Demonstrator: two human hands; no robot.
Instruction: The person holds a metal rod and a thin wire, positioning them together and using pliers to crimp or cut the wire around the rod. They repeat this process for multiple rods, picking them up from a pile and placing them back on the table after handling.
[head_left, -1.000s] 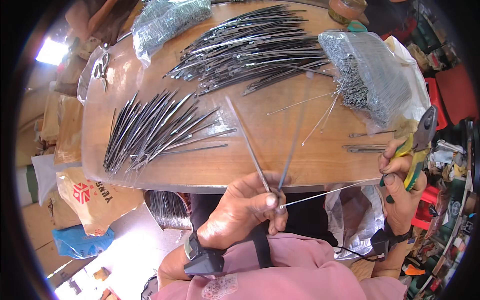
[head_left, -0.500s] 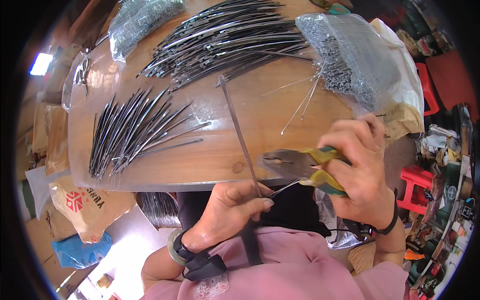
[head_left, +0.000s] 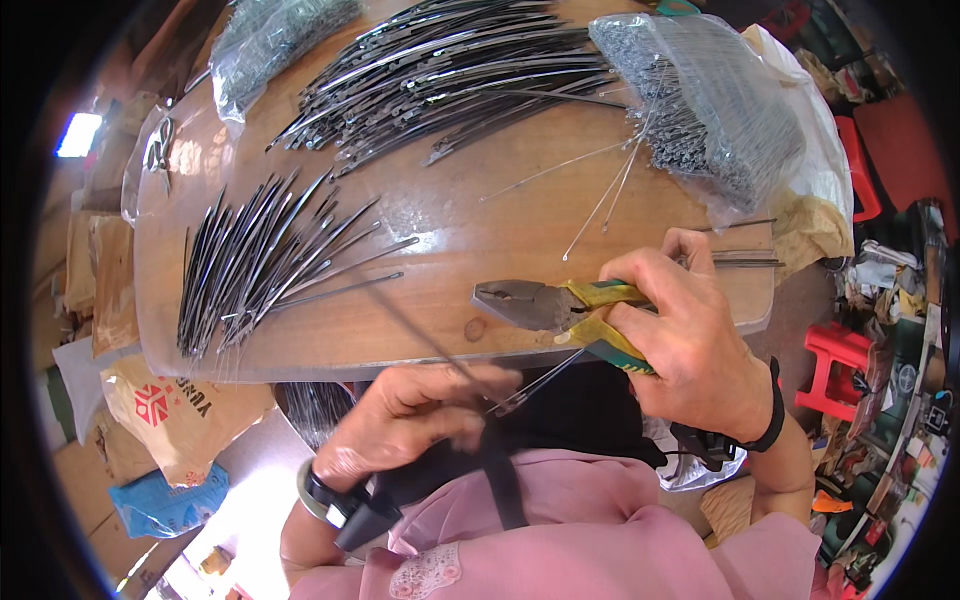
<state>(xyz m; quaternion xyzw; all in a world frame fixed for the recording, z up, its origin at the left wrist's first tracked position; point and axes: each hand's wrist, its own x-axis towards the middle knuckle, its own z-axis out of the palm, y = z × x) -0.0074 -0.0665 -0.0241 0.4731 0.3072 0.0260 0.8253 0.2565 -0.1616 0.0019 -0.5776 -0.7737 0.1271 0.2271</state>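
- A wooden table (head_left: 590, 225) with rounded corners spans most of the view, bearing nearly all the loose stock.
- The person's pink top (head_left: 580, 525) fills the lower middle, below the table's near edge.
- A large heap of dark metal strips (head_left: 440, 85) lies at the far side of the table, most of them roughly side by side.
- A clear plastic bag (head_left: 745, 120) full of thin wires sits right of that heap, a few wires straying from its open end onto the wood.
- A smaller fan of dark strips (head_left: 255, 265) rests on the table's left part.
- A brown paper bag (head_left: 180, 415) stands off the table at lower left, with a blue packet (head_left: 170, 500) just below it.
- The right hand (head_left: 685, 335) is closed around the handles of the pliers, above the near edge of the table.
- The left hand (head_left: 410, 415) has bent, blurred fingers at the lower end of a single strip; whether they pinch it I cannot tell.
- The pliers (head_left: 535, 304), with yellow and green handles, point their jaws to the left.
- The single strip (head_left: 425, 335), also blurred, slants from the left hand up and leftward, in front of the table's near edge.
- Scissors (head_left: 162, 155) lie near the table's left end.
- Thin wire (head_left: 550, 375) runs between the right hand and the strip's lower end.
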